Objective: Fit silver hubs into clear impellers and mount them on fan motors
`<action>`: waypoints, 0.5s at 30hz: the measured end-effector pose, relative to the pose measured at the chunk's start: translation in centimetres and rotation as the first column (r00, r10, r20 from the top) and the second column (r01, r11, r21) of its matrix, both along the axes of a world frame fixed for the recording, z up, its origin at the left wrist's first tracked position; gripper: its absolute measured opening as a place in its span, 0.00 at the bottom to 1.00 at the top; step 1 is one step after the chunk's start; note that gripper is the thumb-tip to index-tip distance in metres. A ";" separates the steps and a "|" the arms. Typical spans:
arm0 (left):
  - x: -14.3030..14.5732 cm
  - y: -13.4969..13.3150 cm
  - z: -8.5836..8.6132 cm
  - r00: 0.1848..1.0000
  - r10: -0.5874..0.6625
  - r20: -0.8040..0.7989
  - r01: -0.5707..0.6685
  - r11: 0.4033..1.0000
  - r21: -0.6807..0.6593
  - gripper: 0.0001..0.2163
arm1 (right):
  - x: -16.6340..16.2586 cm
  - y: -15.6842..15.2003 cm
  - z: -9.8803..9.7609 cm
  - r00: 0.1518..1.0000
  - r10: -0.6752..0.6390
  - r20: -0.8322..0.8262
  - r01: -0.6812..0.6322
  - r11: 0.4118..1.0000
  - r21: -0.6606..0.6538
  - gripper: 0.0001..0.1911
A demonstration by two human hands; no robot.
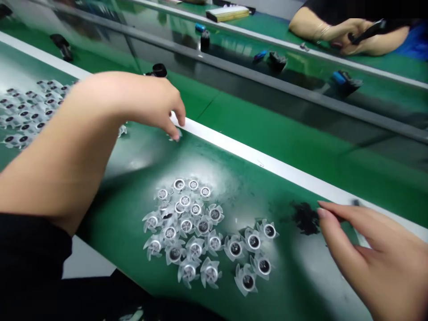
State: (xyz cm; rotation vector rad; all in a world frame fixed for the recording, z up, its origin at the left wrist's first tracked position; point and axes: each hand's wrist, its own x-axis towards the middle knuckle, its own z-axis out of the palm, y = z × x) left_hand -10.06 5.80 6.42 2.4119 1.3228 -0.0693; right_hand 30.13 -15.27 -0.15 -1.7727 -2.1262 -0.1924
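Observation:
My left hand (147, 102) reaches across to the white strip, thumb and finger curved and apart. Just under its thumb tip is a small translucent fan wheel (175, 135), partly covered; no firm grip on it shows. At the right, my right hand (381, 254) has its thumb and forefinger pressed together beside a pile of small black parts (305, 218). Whatever may be between those fingertips is too small to make out. Between the hands lie several clear fan wheels with silvery ringed hubs (186, 225). Closer to the right hand, several more have dark hub centres (248, 281).
Several fan wheels in rows (25, 113) lie at the far left, partly behind my forearm. A white strip (267, 163) and a grey rail (234, 67) run across the bench. Beyond sit black-and-blue parts (346, 82) and a co-worker's hands (354, 35) with a dark object.

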 end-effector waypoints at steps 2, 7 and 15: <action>0.4 -1.0 1.4 0.974 0.049 -0.219 -0.025 0.993 0.115 0.19 | -0.4 0.4 0.3 0.998 -0.019 0.061 0.019 1.000 -0.008 0.07; 5.9 -5.1 -0.2 0.948 -0.315 -0.038 0.291 0.910 -0.297 0.16 | -0.7 1.2 0.1 0.992 0.117 -0.046 -0.124 0.974 -0.187 0.14; 8.2 -5.0 -3.7 0.854 -0.436 0.282 0.516 0.772 -0.370 0.10 | -1.2 1.3 -0.8 0.981 0.173 -0.089 -0.192 0.940 -0.282 0.11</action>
